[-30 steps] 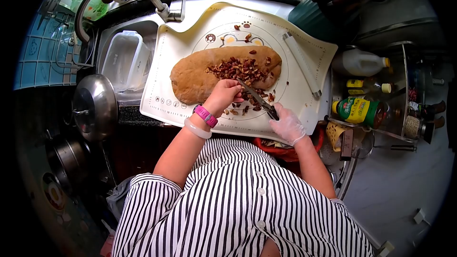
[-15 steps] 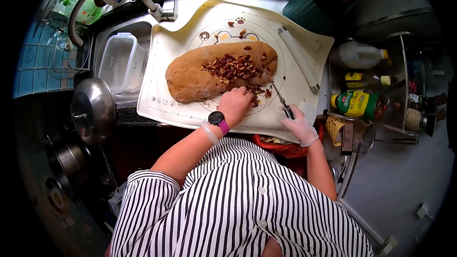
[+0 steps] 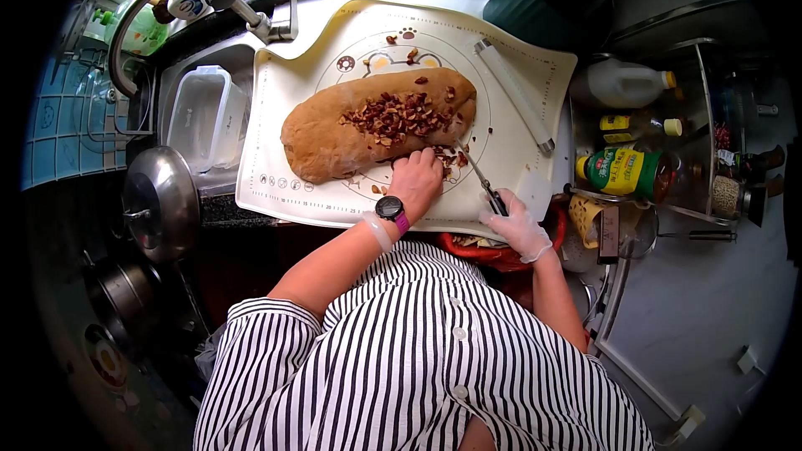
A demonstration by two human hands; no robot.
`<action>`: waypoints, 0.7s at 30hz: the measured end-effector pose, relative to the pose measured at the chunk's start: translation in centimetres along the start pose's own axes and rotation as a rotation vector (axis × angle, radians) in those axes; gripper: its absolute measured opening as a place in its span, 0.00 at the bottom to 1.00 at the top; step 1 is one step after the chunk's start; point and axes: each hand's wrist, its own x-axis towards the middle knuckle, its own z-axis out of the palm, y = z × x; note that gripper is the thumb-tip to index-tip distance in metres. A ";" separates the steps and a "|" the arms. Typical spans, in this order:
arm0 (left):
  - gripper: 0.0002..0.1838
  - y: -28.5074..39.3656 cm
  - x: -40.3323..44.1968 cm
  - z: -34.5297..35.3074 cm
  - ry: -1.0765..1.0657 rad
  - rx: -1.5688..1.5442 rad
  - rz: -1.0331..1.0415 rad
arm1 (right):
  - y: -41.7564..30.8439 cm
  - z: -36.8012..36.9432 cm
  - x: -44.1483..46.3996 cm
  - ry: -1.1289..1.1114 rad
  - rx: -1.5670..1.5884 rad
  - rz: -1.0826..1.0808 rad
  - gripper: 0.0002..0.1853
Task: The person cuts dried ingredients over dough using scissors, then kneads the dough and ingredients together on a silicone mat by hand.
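A long slab of brown dough (image 3: 326, 134) lies on a cream printed mat (image 3: 276, 100), with chopped reddish-brown pieces (image 3: 401, 117) heaped on its middle and right part. My left hand (image 3: 418, 182), bare and wearing a watch, is down at the dough's front edge beside loose pieces. Its fingers are bent together, and what they hold, if anything, is hidden. My right hand (image 3: 518, 230), in a clear glove, grips dark-handled scissors (image 3: 495, 199), their blades pointing up and left toward the scattered pieces.
A white rolling pin (image 3: 516, 98) lies at the mat's right. A clear plastic container (image 3: 199, 117) sits in the sink under the faucet (image 3: 276, 27). A metal lid (image 3: 160, 205) is at left. Bottles (image 3: 622, 172) stand in a rack at right. A red bag (image 3: 493, 257) hangs below the mat.
My left hand has left the scissor tips and come down onto the loose pieces by the dough. The scissors in my right hand have moved away from it, to the right. The view has shifted slightly.
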 end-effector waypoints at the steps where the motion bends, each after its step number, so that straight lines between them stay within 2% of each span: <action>1: 0.14 0.1 0.0 0.3 0.019 0.018 0.006 | -0.2 -0.1 0.0 -0.020 0.022 0.012 0.26; 9: 0.09 0.2 0.1 1.5 0.126 -0.010 -0.007 | 0.4 0.2 0.4 -0.031 0.006 0.015 0.27; 11: 0.07 -0.1 -0.1 0.4 0.198 -0.223 -0.091 | 1.3 0.5 0.6 -0.006 0.004 -0.010 0.28; 12: 0.07 -0.2 0.0 -0.1 0.197 -0.223 -0.091 | 0.9 0.3 0.5 -0.006 0.004 -0.010 0.28; 14: 0.09 -0.6 0.0 -0.6 0.225 -0.677 -0.365 | -0.2 -0.1 0.3 -0.101 0.025 0.057 0.32; 15: 0.11 -1.3 0.3 -1.2 0.102 -0.965 -0.484 | 0.2 0.1 0.4 -0.104 0.026 0.056 0.32; 16: 0.11 -1.9 0.5 -1.7 0.104 -0.963 -0.487 | 0.8 0.4 0.5 -0.113 0.025 0.030 0.33; 18: 0.08 -2.7 1.0 -3.0 -0.099 -1.491 -0.762 | 0.6 0.5 0.6 -0.123 0.024 0.000 0.35; 21: 0.09 -3.6 1.2 -4.3 -0.170 -1.520 -0.737 | -1.1 0.6 0.5 -0.151 0.036 -0.047 0.35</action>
